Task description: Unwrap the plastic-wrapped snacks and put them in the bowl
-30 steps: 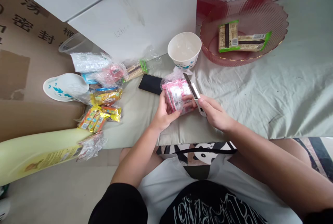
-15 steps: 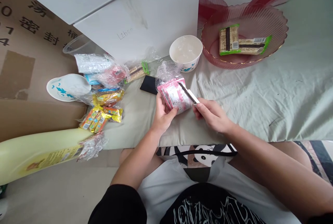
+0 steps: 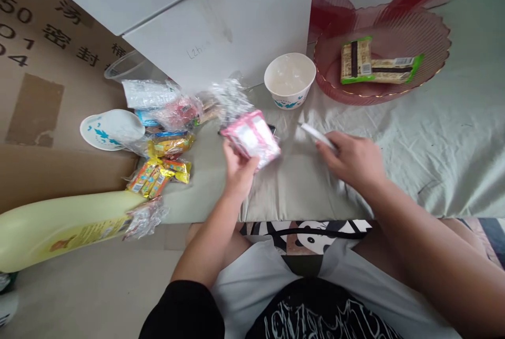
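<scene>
My left hand is closed on a pink and white plastic packet, whose crumpled clear upper part stands out at the far end. Both packet and wrapper are slightly blurred. A white utility knife is gripped in my right hand, to the right of the packet and apart from it, its tip pointing up and left. Partly hidden behind the packet lies a dark phone. Beyond my hands stands a white paper bowl with a blue print and something clear inside.
A pink ribbed bowl at the back right holds green-edged snack packs. Yellow snack packets, clear wrappers and a tipped paper bowl crowd the left, near a pale yellow bottle. White and brown boxes stand behind.
My right hand and the knife have moved right, away from the packet. My left hand has shifted the packet slightly left and tilted it, covering more of the phone.
</scene>
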`<state>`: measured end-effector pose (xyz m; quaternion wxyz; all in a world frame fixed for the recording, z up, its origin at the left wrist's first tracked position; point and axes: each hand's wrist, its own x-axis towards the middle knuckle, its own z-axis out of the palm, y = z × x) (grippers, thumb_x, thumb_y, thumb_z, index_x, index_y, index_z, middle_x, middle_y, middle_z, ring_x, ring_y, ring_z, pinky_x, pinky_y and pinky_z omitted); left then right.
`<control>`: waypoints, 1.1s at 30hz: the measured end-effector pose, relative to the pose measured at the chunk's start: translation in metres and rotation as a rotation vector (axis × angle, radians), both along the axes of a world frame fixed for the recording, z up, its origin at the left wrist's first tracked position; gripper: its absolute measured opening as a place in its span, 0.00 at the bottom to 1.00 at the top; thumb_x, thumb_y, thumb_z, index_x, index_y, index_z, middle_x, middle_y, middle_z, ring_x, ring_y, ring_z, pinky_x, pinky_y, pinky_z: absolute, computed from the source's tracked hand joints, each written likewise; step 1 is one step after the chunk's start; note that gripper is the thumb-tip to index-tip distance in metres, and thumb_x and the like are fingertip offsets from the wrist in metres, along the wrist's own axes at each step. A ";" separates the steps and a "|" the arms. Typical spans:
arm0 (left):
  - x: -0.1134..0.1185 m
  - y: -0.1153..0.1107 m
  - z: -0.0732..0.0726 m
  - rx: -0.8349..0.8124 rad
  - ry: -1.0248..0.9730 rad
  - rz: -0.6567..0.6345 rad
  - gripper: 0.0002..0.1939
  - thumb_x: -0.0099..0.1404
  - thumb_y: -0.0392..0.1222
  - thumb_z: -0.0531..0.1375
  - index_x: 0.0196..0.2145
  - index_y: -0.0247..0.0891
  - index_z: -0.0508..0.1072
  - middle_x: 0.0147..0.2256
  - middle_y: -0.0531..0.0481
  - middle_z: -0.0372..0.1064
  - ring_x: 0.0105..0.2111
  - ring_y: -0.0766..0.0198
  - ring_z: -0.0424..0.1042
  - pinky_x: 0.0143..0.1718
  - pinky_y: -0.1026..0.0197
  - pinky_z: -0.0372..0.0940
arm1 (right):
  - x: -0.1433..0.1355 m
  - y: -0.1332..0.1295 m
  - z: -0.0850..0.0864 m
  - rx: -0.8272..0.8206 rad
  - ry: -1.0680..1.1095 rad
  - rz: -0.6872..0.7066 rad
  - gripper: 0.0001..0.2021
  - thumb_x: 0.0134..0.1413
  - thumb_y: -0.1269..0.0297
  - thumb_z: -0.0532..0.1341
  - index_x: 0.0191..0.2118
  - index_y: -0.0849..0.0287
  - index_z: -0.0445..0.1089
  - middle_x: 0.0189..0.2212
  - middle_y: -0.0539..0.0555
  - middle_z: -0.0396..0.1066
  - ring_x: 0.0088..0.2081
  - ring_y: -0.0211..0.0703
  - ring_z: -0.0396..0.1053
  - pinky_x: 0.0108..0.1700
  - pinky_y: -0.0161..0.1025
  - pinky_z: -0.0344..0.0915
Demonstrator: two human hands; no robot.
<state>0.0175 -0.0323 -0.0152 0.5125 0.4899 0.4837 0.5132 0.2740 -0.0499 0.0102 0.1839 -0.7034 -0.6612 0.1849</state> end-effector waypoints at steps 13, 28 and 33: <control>0.001 -0.006 -0.001 0.321 0.348 -0.190 0.39 0.61 0.57 0.67 0.63 0.44 0.58 0.65 0.37 0.57 0.65 0.45 0.60 0.65 0.45 0.57 | -0.003 0.002 -0.013 0.357 0.264 0.345 0.16 0.61 0.64 0.58 0.54 0.55 0.71 0.54 0.65 0.71 0.56 0.61 0.71 0.55 0.56 0.71; -0.008 -0.001 0.011 0.191 0.552 0.000 0.23 0.63 0.48 0.65 0.54 0.42 0.68 0.37 0.51 0.71 0.36 0.61 0.71 0.41 0.58 0.66 | -0.011 0.000 -0.014 0.230 0.529 0.720 0.25 0.59 0.44 0.64 0.53 0.57 0.72 0.50 0.63 0.77 0.53 0.58 0.74 0.55 0.54 0.70; -0.006 0.003 0.012 0.313 0.584 -0.019 0.12 0.68 0.50 0.60 0.31 0.40 0.72 0.42 0.45 0.71 0.43 0.57 0.72 0.47 0.55 0.68 | -0.013 0.001 -0.012 0.179 0.498 0.657 0.09 0.64 0.57 0.60 0.40 0.55 0.74 0.44 0.60 0.78 0.45 0.52 0.76 0.48 0.50 0.72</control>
